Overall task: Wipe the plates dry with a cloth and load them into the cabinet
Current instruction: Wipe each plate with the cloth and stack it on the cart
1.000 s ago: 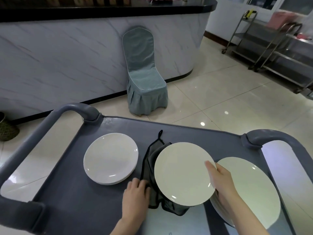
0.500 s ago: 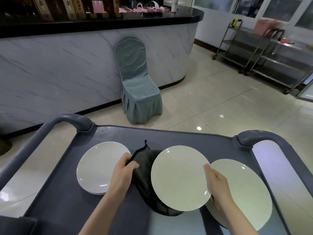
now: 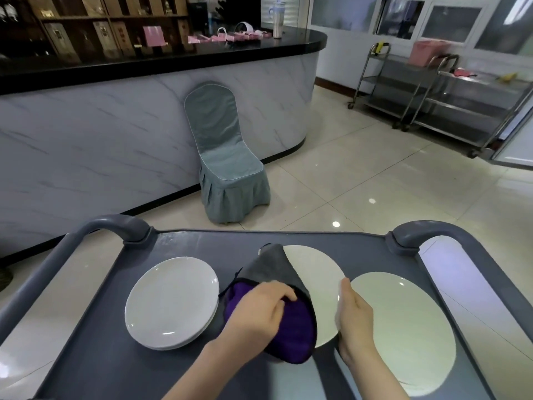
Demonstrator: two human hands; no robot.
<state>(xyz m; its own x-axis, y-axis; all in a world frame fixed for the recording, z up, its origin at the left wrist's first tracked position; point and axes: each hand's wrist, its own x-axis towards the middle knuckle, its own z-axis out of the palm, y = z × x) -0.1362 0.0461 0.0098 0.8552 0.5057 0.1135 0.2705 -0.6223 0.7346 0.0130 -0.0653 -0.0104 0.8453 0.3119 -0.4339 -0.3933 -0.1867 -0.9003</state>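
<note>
**Cart** (image 3: 72, 284): 1, grey plastic, with 2 curved handles (image 3: 121, 226) at its far corners. Its flat top is the worktop (image 3: 121, 368).

**Plates:** 3 groups, all plain white and round, with no pattern or mark.
- Left stack (image 3: 171, 301): at least 2 rims show at its near edge. It sits on the worktop, apart from the hands.
- Middle plate (image 3: 317, 284): 1, between the 2 stacks. Whether it rests on the worktop or is raised off it cannot be told.
- Right stack (image 3: 403, 327): 1 plate face shows. The number beneath it cannot be told.

**Cloth** (image 3: 274, 267): 1, grey on 1 face and purple on the other, with dark edging. It is draped over the left half of the middle plate.

**Hands:** 2, bare.
- Left hand (image 3: 256, 316): fingers (image 3: 284, 295) curled and bunching the purple face of the cloth against the middle plate.
- Right hand (image 3: 353, 316): grips the middle plate's right rim, thumb lying along the top edge, the other fingers hidden beneath.

**Background:**
- 1 chair (image 3: 227, 168) in a grey-green cover, against a marble-faced counter (image 3: 115, 140) with a black top.
- 1 tumbler (image 3: 277, 24) on the counter.
- 2 steel trolleys (image 3: 432, 96) at the right wall.
- 1 pink tub (image 3: 427, 51) on a trolley.

**Writing:** boxes on the shelving (image 3: 101, 24) behind the counter carry labels, too blurred to read.
</note>
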